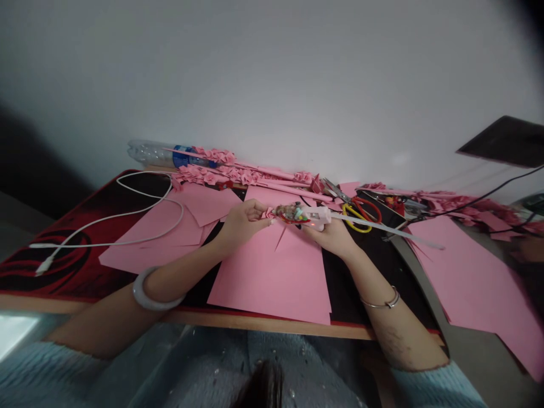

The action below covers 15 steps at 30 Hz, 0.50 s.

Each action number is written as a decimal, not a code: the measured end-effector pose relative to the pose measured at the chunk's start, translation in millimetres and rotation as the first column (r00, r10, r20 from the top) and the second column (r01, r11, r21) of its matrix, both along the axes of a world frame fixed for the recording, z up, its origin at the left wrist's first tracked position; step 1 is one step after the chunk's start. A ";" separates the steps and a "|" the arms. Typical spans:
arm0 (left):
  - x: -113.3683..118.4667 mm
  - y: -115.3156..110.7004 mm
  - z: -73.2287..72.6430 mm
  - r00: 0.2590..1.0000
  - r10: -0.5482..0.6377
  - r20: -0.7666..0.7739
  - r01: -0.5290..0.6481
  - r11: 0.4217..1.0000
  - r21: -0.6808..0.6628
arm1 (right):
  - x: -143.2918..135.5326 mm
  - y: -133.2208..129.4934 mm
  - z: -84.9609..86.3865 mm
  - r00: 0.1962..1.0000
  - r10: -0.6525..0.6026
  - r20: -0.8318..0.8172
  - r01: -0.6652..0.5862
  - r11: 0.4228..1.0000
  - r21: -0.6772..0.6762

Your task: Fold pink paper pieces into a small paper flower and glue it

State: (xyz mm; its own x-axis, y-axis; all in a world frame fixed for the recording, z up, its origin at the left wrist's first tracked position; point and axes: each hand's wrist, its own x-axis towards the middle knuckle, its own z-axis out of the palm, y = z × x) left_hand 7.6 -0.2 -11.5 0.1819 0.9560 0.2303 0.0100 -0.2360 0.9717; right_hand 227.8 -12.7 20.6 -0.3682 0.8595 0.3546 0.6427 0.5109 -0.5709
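Note:
My left hand [246,222] pinches a small folded pink paper piece [267,213] between thumb and fingers. In my right hand [335,237] is a pale hot glue gun [317,216], its front covered with colourful bits and a small red light glowing on its side. A long translucent glue stick [391,229] sticks out of its back, to the right. The gun's front end points left, close to the paper piece; I cannot tell if they touch. Beneath both hands lie pink paper sheets [272,283].
Scissors with red and yellow handles [357,218] lie beyond my right hand. Pink paper flowers [242,174] and a plastic bottle [148,152] line the wall. A white cable [106,245] loops over the red-black mat [85,226] at left. More pink sheets [467,272] lie at right.

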 end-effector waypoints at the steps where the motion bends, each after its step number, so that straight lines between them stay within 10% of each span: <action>1: 0.3 0.0 1.0 1.000 -0.009 0.022 0.009 1.000 -0.025 | -0.1 -0.4 0.3 1.000 -0.008 0.029 0.007 0.999 0.035; 15: -2.8 -2.0 5.7 0.997 0.005 -0.072 -0.004 1.000 0.019 | 8.7 8.5 7.6 0.933 -0.335 0.133 0.322 0.940 0.113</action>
